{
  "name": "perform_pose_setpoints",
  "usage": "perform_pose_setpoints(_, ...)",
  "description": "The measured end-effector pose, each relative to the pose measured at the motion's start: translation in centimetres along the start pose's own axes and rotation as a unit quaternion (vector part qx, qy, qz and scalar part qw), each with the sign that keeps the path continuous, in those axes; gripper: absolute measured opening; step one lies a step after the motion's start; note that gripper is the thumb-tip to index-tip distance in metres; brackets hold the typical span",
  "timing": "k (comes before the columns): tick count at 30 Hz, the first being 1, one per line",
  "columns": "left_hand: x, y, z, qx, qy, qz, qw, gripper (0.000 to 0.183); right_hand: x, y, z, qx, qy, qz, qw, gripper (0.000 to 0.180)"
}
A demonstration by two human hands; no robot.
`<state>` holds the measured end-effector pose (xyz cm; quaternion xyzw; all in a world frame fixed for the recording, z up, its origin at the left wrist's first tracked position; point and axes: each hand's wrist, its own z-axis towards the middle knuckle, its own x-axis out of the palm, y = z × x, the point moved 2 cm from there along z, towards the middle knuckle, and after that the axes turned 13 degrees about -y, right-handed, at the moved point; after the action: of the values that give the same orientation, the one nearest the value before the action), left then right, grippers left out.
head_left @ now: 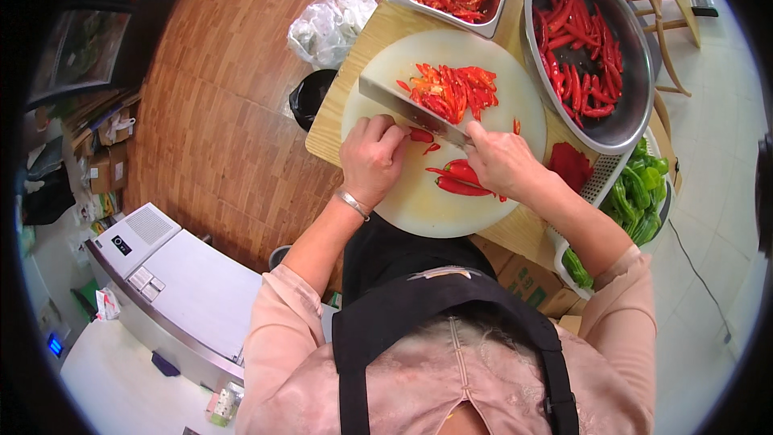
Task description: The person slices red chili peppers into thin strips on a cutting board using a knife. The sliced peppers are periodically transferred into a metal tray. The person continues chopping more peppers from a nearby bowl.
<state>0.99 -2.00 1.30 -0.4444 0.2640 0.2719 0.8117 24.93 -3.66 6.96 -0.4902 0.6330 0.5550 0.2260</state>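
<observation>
My right hand [498, 157] grips a broad cleaver [410, 110] whose blade lies across a round white cutting board [447, 220]. My left hand [375, 154] rests at the board's left side, its fingertips against a short piece of red chili pepper [421, 135] just under the blade. Beyond the cleaver sits a pile of sliced red chilies [456, 87]. Several whole red chilies [462, 186] lie on the near part of the board, left of my right wrist. A small cut piece of chili [516, 127] is by the board's right side.
A steel tray [492, 29] of cut chilies stands at the table's far edge. Right of the board are a steel basin [641, 103] of whole red chilies and a white basket [604, 178] with green peppers [634, 193]. A plastic bag [332, 24] sits left of the wooden table [326, 133].
</observation>
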Motion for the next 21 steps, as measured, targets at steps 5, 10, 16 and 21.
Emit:
perform_pose_setpoints(5, 0.3, 0.1, 0.7, 0.006, 0.002, 0.008, 1.000, 0.017, -3.2, 0.7, -0.8, -0.005, 0.045, -0.055, 0.997, 0.016)
perform_pose_setpoints(10, 0.3, 0.1, 0.7, 0.015, 0.009, -0.004, 1.000, 0.017, 0.7, 0.2, 0.0, 0.010, -0.041, 0.040, 0.998, 0.011)
perform_pose_setpoints(16, 0.1, -0.2, 1.3, 0.010, 0.018, 0.014, 1.000, 0.017, -3.5, 1.6, -1.1, -0.014, 0.029, -0.037, 0.999, 0.013)
perform_pose_setpoints(21, 0.4, 0.1, 1.0, 0.016, 0.019, 0.011, 1.000, 0.018, 0.8, 0.7, 0.3, 0.009, -0.040, 0.021, 0.999, 0.012)
